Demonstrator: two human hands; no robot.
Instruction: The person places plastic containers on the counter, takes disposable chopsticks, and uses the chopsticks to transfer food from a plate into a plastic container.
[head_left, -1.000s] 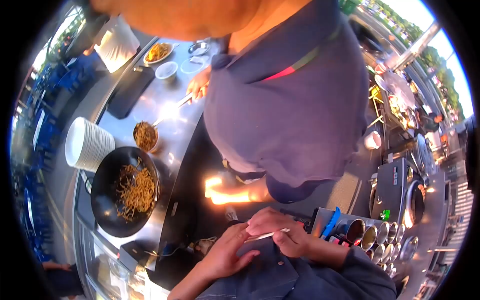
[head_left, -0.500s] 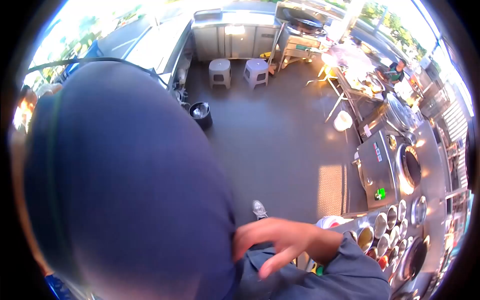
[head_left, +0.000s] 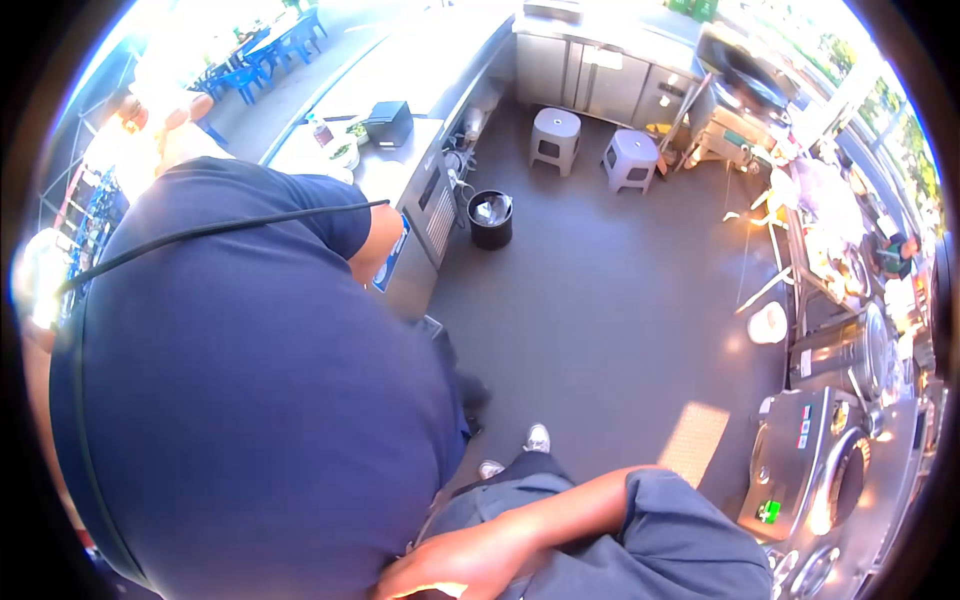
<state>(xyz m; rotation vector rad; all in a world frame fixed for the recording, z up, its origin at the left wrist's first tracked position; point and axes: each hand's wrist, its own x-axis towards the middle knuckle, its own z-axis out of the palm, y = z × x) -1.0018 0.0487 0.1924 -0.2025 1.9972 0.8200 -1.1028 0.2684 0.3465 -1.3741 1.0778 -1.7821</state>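
Note:
My right hand (head_left: 455,562) is low in the view, reaching left from a dark grey sleeve (head_left: 690,535). It is beside the lower back of a co-worker in a dark blue shirt (head_left: 260,370) and seems to touch the cloth. Its fingertips are bent away at the bottom edge and mostly hidden, so whether they grip anything does not show. The co-worker fills the left side, with a black strap across the shirt and a bare forearm (head_left: 375,245) near the counter (head_left: 405,165). My left hand is out of sight.
A black bin (head_left: 491,222) stands beside the counter, which bears a black box (head_left: 389,124). Two stools, a grey one (head_left: 555,140) and a lilac one (head_left: 630,160), are at the back. A steel stove (head_left: 800,450) lines the right. Another person (head_left: 893,258) sits far right.
The view has swung left, showing more counter and the co-worker's forearm. My right hand has gone lower and left; its thumb and fingers, spread before, are now mostly hidden.

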